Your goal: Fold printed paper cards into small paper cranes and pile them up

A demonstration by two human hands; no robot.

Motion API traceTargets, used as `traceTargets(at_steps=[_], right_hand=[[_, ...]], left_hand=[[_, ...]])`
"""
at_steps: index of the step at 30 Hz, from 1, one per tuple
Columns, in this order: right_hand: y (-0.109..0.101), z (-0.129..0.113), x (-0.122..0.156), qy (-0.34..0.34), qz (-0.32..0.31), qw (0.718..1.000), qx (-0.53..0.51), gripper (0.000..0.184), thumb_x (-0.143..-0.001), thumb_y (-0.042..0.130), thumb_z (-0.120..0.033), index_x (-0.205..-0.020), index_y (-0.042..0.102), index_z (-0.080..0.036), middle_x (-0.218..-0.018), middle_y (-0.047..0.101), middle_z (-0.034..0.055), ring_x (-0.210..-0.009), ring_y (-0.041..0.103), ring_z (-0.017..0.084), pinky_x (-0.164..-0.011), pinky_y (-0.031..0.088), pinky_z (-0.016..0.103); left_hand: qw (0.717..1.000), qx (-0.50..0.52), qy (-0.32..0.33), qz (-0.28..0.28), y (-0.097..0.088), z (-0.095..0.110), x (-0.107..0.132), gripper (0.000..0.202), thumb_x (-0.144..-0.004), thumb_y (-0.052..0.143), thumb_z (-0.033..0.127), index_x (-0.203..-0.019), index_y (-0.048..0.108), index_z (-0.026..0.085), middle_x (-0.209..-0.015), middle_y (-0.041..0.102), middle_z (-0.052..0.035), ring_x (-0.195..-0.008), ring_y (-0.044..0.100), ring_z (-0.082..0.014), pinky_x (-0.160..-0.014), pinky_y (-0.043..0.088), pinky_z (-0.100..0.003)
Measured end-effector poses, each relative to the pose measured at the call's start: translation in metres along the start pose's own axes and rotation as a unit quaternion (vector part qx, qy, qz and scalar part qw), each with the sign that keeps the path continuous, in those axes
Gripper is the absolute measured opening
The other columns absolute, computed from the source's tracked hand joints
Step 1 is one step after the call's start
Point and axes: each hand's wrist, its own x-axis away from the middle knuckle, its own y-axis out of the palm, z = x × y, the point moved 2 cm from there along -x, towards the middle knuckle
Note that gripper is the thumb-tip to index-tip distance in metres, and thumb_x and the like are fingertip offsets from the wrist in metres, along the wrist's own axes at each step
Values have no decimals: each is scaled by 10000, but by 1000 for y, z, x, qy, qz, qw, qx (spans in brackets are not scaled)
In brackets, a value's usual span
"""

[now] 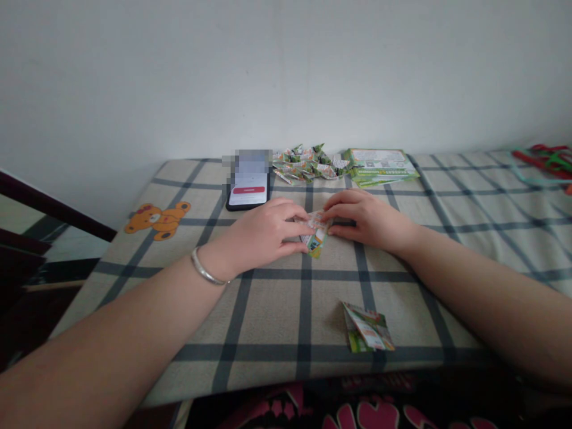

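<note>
A small folded piece of printed green and white paper (316,238) lies on the checked cloth between my two hands. My left hand (263,233), with a silver bangle on its wrist, pinches the paper's left side with curled fingers. My right hand (366,219) presses on its right side with bent fingertips. A second folded paper piece (367,329) rests alone on the cloth nearer to me, apart from both hands.
A phone (248,189) with a lit screen lies beyond my left hand. A heap of folded paper pieces (308,163) and a stack of green leaflets (381,165) sit by the wall. Red and green strips (547,158) lie far right. A bear print (157,219) marks the cloth's left side.
</note>
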Motion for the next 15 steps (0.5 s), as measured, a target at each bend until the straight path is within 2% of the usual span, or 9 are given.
traceTargets(at_steps=[7,12,15], right_hand=[[-3,-6,-1,36,4,999,-4,180,-863,655,-274,-981,721,-155,-971,683,93,-891,633,195,-799,500,312],[-2,-11,-2,23,-26,999,6,207,-853,673,-287,-1008,725,-161,-991,693,98,-912,639,213,-813,495,332],[0,-12,-1,8,-24,999,25,214,-874,654,-309,-1018,728,-169,-998,703,91,-900,643,212,-810,492,338]], left_hand=[[999,-19,-19,-19,-4,6,0,274,-885,605,284,-1126,695,192,-1149,662,-86,-1086,592,-233,-956,500,-405],[999,-26,-23,-18,-4,8,0,308,-882,599,260,-1163,672,159,-1185,653,-94,-1109,587,-235,-982,495,-394],[1000,-25,-15,-10,-3,7,0,313,-875,609,272,-1151,677,143,-1162,661,-98,-1087,598,-239,-972,502,-392]])
